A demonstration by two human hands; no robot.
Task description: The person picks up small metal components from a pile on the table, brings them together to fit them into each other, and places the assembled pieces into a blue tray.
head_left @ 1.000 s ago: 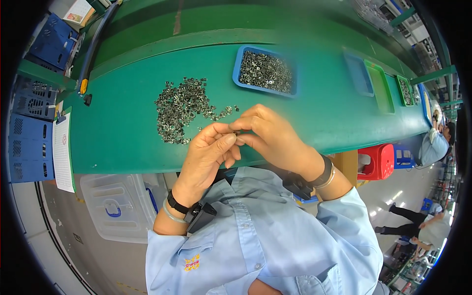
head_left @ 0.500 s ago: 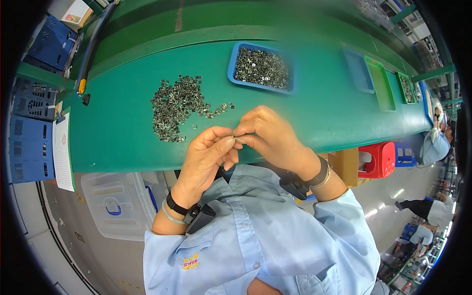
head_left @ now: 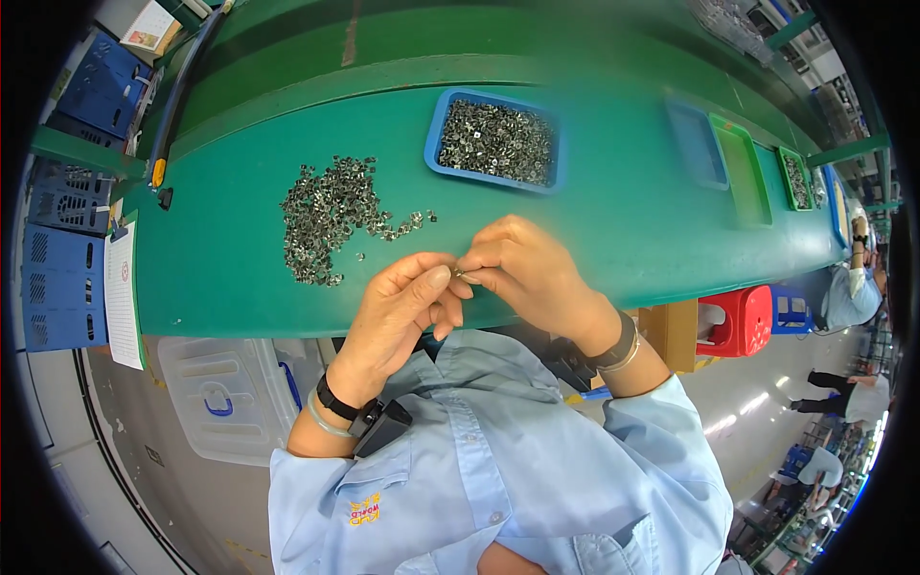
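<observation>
Close together over the near edge of the green table (head_left: 240, 240), my two hands meet at the fingertips. My left hand (head_left: 402, 305) pinches one end of a small metal part (head_left: 458, 274), and my right hand (head_left: 522, 264) pinches it from the other side. Fingers cover most of the part, so its exact shape is hidden. Beyond my left hand lies a loose pile of small metal parts (head_left: 326, 216), with a thin trail of them reaching toward my right hand. Farther back, a blue tray (head_left: 433, 144) holds many similar parts.
To the right stand a blue tray (head_left: 697, 144), a green tray (head_left: 743, 177) and a smaller green tray of parts (head_left: 795, 182). A clipboard (head_left: 122, 292) hangs by blue bins (head_left: 62, 287) at left. Below are a clear lidded box (head_left: 225, 398) and a red stool (head_left: 743, 321). Co-workers sit far right.
The view has shifted slightly, so the pile and blue tray appear a little farther left. Both hands keep the same pinch at the small metal part, with slight finger movement.
</observation>
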